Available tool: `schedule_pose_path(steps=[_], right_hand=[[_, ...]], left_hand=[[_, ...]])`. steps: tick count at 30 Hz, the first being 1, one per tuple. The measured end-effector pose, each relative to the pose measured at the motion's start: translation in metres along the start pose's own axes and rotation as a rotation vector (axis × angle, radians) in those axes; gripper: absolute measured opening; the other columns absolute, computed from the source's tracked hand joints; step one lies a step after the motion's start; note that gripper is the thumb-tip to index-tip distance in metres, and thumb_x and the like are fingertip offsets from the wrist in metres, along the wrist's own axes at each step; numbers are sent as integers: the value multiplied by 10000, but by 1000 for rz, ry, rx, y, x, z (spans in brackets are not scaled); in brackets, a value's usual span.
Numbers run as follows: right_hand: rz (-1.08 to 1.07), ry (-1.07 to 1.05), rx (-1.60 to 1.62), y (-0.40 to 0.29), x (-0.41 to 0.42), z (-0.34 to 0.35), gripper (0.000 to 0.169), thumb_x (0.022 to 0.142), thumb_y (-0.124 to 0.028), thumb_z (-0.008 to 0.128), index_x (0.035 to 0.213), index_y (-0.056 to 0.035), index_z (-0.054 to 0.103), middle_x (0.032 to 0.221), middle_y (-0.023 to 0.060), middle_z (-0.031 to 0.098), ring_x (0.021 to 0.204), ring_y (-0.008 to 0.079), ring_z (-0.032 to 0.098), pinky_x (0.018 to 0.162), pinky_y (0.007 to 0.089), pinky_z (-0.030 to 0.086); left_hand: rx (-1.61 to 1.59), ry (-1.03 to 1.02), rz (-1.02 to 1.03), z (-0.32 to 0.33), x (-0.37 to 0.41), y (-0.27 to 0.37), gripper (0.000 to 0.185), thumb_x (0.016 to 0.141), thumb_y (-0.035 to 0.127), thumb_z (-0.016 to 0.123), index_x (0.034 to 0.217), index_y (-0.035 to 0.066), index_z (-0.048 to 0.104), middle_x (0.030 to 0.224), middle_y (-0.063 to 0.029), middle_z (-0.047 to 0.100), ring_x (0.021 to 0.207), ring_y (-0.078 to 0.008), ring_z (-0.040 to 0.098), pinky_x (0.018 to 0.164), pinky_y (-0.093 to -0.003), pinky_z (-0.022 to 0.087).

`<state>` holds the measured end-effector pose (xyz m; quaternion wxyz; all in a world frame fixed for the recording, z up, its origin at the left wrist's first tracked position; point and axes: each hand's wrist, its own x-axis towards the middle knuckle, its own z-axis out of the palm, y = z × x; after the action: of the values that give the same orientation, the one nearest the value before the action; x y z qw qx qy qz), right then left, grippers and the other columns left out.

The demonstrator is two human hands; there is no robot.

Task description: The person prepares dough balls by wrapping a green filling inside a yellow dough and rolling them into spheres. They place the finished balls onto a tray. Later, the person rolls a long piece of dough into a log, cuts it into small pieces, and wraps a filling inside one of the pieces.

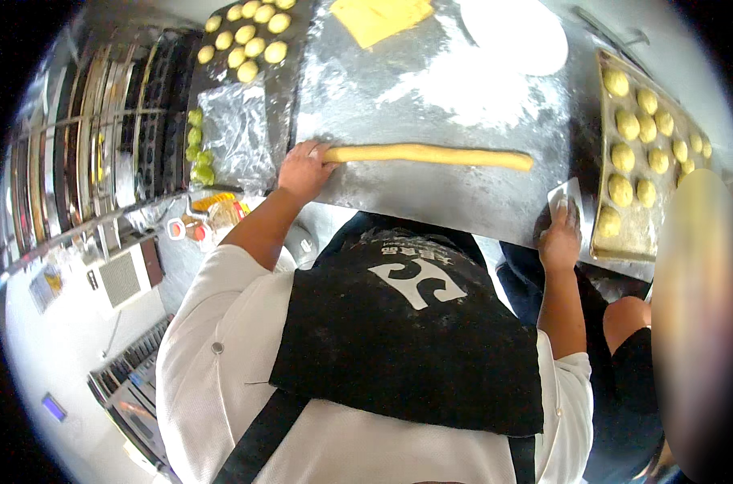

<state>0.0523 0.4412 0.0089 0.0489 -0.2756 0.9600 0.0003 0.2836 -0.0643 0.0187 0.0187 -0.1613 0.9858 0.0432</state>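
A long rope of yellow dough (430,154) lies crosswise on the floured metal worktable (397,187). My left hand (303,171) holds its left end, with the fingertips partly hidden behind that end. Over the table's front right edge, my right hand (560,239) grips a pale, flat dough scraper (563,190), its blade pointing away from me. The scraper is apart from the rope's right end.
Yellow dough balls fill a baking tray (602,239) at right and sit on a dark tray (282,72) at left, beside a plastic sheet (236,130) and green pieces (195,134). A yellow sheet (381,18) and white round thing (517,36) lie farther back. Another person (626,363) is close at right.
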Motion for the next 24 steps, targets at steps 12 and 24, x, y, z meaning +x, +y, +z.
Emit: schedule_pose_path(steps=[12, 24], right_hand=[[107, -108, -178, -32, -4, -9, 357, 877, -84, 494, 1220, -18, 568, 1039, 258, 660, 950, 448, 639, 805, 511, 520], [-196, -246, 626, -339, 57, -42, 300, 894, -132, 612, 1138, 43, 588, 908, 211, 681, 794, 311, 671, 720, 426, 534]], left_hand=[[-797, -250, -371, -15, -2, -32, 432, 863, 160, 658, 1267, 39, 562, 1149, -158, 651, 1028, -325, 629, 911, -389, 499], [-1666, -395, -558, 1, -6, -61, 401, 878, 57, 598, 1265, -40, 556, 1136, -113, 643, 969, -173, 596, 840, -293, 482]])
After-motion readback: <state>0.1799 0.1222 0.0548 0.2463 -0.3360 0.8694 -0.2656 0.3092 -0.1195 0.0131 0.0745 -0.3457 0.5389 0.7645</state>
